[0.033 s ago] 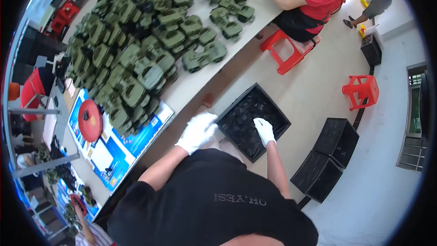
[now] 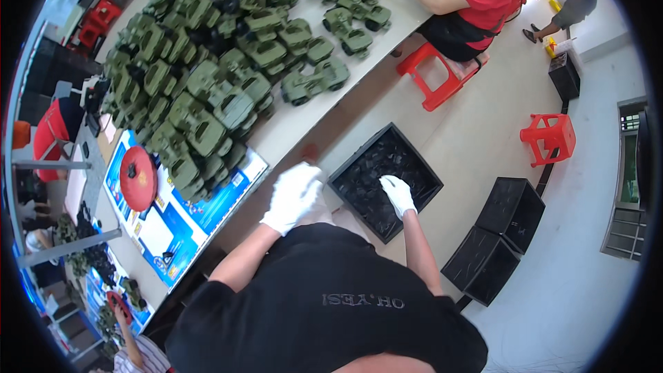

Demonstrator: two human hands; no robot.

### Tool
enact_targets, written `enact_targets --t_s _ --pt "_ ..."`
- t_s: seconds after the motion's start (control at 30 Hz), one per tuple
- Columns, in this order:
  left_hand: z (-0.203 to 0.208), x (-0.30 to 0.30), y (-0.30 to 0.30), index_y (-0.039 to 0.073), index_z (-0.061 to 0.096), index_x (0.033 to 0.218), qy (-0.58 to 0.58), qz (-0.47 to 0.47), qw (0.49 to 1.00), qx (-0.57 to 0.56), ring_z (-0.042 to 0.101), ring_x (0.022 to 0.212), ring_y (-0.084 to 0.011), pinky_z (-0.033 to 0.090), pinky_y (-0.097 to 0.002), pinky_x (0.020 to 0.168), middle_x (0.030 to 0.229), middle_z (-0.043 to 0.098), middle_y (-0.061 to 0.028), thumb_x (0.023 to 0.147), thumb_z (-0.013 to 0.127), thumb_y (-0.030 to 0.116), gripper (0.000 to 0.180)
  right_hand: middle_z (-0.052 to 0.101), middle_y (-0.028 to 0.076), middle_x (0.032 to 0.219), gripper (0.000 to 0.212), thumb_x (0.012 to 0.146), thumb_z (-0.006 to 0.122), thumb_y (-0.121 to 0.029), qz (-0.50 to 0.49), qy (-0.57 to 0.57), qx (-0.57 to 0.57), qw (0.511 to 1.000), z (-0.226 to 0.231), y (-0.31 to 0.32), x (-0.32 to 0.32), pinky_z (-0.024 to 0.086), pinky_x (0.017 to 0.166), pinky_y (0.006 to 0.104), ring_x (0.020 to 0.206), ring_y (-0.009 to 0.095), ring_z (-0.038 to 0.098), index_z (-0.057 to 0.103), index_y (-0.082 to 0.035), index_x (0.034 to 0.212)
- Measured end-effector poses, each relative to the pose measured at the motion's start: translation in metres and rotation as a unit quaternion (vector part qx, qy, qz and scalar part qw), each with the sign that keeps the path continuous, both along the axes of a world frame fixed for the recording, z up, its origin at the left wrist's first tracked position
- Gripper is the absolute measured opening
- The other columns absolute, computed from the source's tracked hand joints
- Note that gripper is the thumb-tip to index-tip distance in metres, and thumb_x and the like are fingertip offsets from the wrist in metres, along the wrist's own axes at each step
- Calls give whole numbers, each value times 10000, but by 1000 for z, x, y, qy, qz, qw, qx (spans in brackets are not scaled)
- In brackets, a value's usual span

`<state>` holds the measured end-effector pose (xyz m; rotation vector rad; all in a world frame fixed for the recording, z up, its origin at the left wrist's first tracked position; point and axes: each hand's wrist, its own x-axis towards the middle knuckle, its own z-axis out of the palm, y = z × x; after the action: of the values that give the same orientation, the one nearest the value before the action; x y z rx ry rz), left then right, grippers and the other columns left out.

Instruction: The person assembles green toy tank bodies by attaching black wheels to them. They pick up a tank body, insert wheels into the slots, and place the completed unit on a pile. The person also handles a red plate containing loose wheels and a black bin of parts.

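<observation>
In the head view, the small black pieces (image 2: pixel 376 169) lie in a loose jumble inside a square black crate (image 2: pixel 418 154); they are dark and faintly glossy, catching light in thin, broken glints, and their outlines look short, angular and irregular, though single shapes are too small to make out; the crate has straight, fairly thick walls with a matt rim, and sits turned cornerwise in front of the person, beside the bench (image 2: pixel 293 121).

The right hand (image 2: pixel 398 197), in a white fabric glove, reaches in over the pieces, its fingers bent and drawn close together; whether a piece is pinched between them cannot be told; the left hand (image 2: pixel 295 197), gloved alike, is loosely curled by the bench edge, near the crate's left corner; it is blurred, and I cannot tell how far its fingers part or whether they hold anything.

On the pale, smooth bench, olive-green toy vehicle bodies (image 2: pixel 204 131) are heaped thickly, dull-surfaced, with rounded edges, hollow openings and some black wheels; near them a round, shallow red dish (image 2: pixel 138 190) rests on glossy blue-and-white sheets (image 2: pixel 238 186); to the right stand two black bins (image 2: pixel 494 238) with scuffed, pale-streaked sides, and a shiny red stool (image 2: pixel 550 139).
</observation>
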<state>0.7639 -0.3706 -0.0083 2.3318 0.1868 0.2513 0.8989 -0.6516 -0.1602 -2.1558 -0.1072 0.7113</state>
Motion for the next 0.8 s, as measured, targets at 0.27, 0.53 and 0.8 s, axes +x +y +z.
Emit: enact_targets --t_s 0.27,0.53,0.8 --pt "17 -158 118 26 423 1358 -3 440 871 217 367 1295 -399 292 -492 1078 1332 455 -226 727 781 225 752 522 182 1317 669 717 755 -212 36 -381 -11 924 36 168 73 436 986 412 1170 335 529 488 -40 1306" --pt "-36 -217 178 32 68 1507 6 507 834 -215 201 1415 -318 193 -410 1142 1544 136 -196 675 827 123 1129 375 171 1404 956 639 784 -172 364 -298 -267 841 116 278 161 474 963 439 1192 360 501 274 -141 1448" --pt "-71 -221 192 101 42 1516 18 468 817 -336 294 1377 -373 347 -463 1043 1534 181 -211 686 787 18 1119 566 154 1202 686 582 777 -316 284 -202 -236 907 134 245 158 497 896 425 1078 341 587 528 -122 1191"
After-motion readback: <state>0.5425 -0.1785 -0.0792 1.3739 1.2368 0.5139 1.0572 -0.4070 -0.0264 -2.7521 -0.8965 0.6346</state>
